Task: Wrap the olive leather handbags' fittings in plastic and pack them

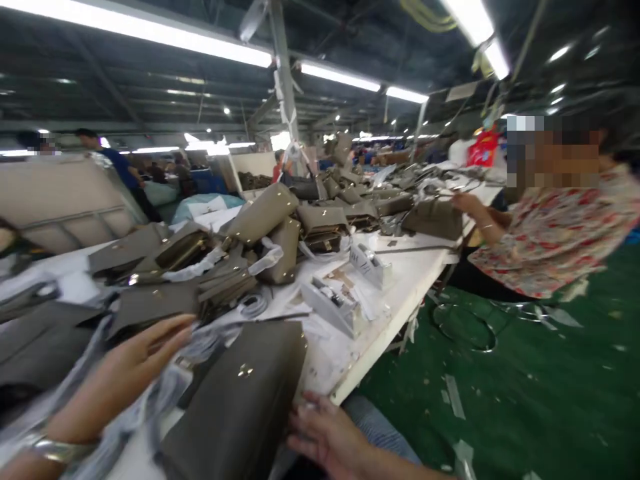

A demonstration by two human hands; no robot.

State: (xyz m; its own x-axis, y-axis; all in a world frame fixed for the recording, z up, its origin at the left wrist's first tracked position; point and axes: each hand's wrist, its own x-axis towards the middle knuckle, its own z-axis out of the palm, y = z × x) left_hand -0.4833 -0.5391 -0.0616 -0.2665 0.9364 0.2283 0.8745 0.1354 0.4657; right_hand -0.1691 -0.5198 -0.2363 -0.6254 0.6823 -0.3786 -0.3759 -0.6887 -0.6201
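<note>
A grey-brown handbag [237, 393] with a small gold clasp lies in front of me at the table's near edge. Beside its right side is my right hand [325, 427], fingers loosely spread; whether they touch the bag I cannot tell. My left hand [155, 353], a metal watch on its wrist, reaches out left of the bag with fingers stretched and nothing in them. Under and around it are clear-wrapped straps [213, 340] and another flat grey-brown bag [155, 303]. The left forearm is a little blurred.
Many similar bags [263, 213] are heaped along the white table [360, 363]. Two small white boxes [333, 307] with metal parts stand near its right edge. A co-worker in a flowered shirt [565, 233] sits on the right, holding a bag [434, 219]. Scraps litter the green floor [530, 400].
</note>
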